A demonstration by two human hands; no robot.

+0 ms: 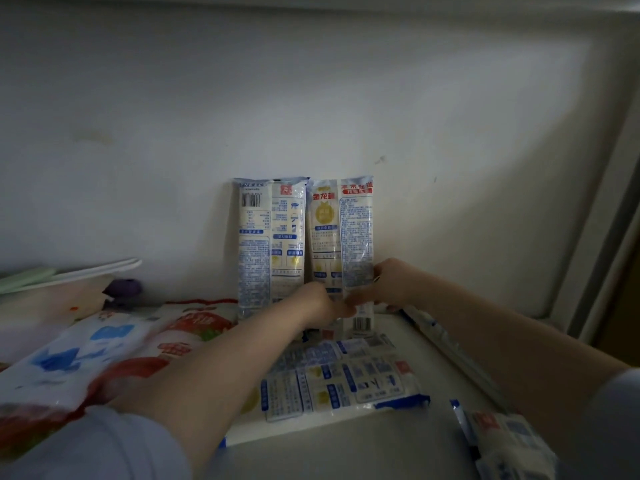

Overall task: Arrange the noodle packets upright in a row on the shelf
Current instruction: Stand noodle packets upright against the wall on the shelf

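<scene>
Two noodle packets upright against the back wall (346, 98) of the shelf (391, 327): left packet (270, 237) standing free, right packet (341, 230) steadied near its base by left hand (317, 303) and right hand (388, 285), fingers curled on it. Flat packets (343, 379) lying in front and another packet (509, 441) at lower right not yet stood up; task judged under half done.

White shelf (398, 441): two upright noodle packets (272, 244), flat packets (346, 379), possibly bags (104, 344).

2 pkts (304, 244) upright vs wall (311, 98)
</scene>
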